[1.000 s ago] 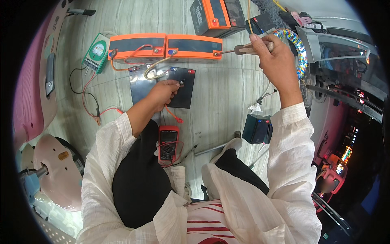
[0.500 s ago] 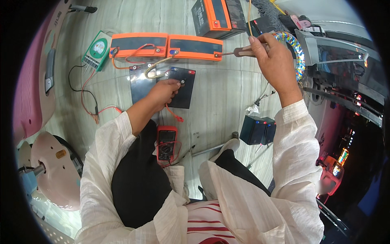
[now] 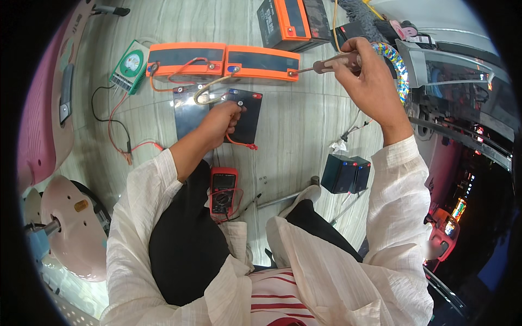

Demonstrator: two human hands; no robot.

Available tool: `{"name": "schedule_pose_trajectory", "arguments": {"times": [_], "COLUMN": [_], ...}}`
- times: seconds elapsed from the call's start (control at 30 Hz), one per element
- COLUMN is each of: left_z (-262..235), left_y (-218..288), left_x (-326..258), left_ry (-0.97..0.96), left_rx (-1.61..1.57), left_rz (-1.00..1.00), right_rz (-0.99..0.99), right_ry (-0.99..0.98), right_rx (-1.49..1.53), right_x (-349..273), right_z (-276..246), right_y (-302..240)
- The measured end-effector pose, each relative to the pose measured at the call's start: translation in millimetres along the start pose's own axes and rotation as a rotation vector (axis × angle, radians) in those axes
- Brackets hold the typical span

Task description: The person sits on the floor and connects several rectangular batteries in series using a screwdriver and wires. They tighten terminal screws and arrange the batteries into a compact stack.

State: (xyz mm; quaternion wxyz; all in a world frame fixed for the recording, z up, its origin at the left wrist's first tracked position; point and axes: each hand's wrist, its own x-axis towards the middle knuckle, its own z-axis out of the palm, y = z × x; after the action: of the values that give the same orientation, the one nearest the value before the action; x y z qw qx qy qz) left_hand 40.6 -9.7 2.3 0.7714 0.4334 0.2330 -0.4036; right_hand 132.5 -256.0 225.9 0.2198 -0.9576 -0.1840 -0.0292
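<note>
Orange-topped battery [image 3: 262,62] on tiled floor: screwdriver [image 3: 326,63] tip at its right terminal, right hand [image 3: 370,81] fingers wrapped around the handle; left hand [image 3: 222,120] fingers pressed on black battery [image 3: 246,117], just below

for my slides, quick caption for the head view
Right hand holds a screwdriver to an orange battery; left hand rests on a black battery.

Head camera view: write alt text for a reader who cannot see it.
Seen from above, a person's right hand holds a screwdriver to an orange-topped battery on the floor, while the left hand rests on a black battery. A red multimeter lies by the person's knee.
</note>
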Motion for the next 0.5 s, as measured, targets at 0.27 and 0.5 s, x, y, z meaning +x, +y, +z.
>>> {"name": "schedule_pose_trajectory", "arguments": {"times": [0.27,0.5], "left_z": [4.1,4.7], "left_y": [4.2,5.5], "left_x": [-7.0,-5.4], "left_ry": [0.136,0.148], "left_rx": [0.124,0.157], "left_rz": [0.04,0.1], "right_rz": [-0.07,0.099], "right_ry": [0.029,-0.025], "right_rx": [0.036,-0.13], "right_x": [1.7,1.9], "right_z": [2.6,-0.1], "right_y": [-1.6,-2.0]}}
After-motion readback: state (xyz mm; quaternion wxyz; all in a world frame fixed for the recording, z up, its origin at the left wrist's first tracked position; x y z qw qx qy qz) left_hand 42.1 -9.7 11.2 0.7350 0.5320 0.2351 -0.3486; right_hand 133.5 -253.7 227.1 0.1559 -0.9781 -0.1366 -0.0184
